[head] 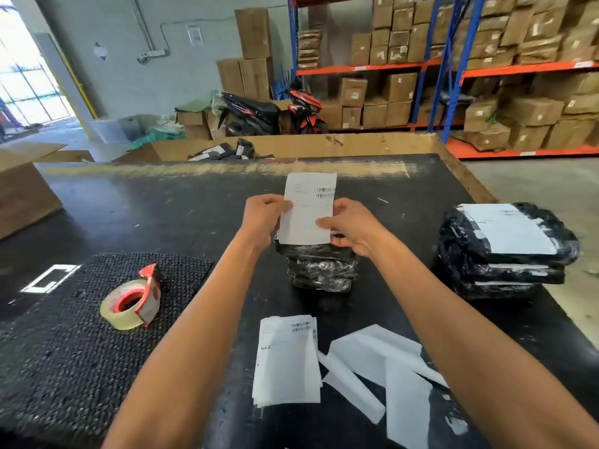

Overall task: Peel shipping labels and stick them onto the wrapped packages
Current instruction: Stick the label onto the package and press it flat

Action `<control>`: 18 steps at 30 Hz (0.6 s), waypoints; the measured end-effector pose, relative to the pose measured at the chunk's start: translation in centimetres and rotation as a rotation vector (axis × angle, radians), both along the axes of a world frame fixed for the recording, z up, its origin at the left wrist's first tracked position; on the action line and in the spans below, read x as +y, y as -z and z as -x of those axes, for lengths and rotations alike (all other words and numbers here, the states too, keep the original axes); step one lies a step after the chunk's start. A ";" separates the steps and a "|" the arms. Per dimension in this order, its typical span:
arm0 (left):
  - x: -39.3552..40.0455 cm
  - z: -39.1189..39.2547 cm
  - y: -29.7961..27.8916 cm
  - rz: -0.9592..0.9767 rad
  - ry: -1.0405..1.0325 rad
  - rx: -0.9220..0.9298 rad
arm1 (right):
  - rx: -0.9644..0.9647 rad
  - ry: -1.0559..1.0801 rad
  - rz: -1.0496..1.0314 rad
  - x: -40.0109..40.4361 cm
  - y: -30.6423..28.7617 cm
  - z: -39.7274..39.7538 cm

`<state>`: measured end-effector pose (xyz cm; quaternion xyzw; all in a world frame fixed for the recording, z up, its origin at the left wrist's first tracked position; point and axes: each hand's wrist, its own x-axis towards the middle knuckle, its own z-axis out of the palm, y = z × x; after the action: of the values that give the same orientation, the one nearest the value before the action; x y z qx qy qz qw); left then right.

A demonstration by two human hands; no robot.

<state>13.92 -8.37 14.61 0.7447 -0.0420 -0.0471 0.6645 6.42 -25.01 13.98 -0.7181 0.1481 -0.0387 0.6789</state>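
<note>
A white shipping label (pixel 308 205) with a barcode is held upright above a stack of black wrapped packages (pixel 321 268) in the middle of the black table. My left hand (pixel 264 217) pinches the label's left edge. My right hand (pixel 351 226) pinches its lower right edge. A pile of unpeeled labels (pixel 287 359) lies near the front edge. Beside that pile lie several peeled backing strips (pixel 382 367). At the right stands a stack of labelled black packages (pixel 505 251).
A tape dispenser (pixel 133 303) with a red core sits on a black textured mat (pixel 81 335) at the left. A cardboard box (pixel 22 196) stands at the far left. A cardboard bin (pixel 291 145) with parcels lies beyond the table; shelves of boxes behind.
</note>
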 end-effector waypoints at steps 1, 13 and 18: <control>0.1 -0.3 -0.1 0.012 0.021 0.028 | 0.018 -0.003 -0.030 -0.1 -0.3 0.1; -0.4 -2.5 2.1 0.082 0.114 0.047 | -0.062 0.150 0.688 -0.1 0.8 -1.1; -0.6 -2.8 2.4 0.083 0.158 0.018 | -0.022 0.175 0.732 -0.4 1.6 -1.3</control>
<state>16.71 -8.94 12.19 0.7103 -0.0965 -0.1042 0.6894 7.69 -25.41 12.35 -0.8974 0.1777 -0.1548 0.3729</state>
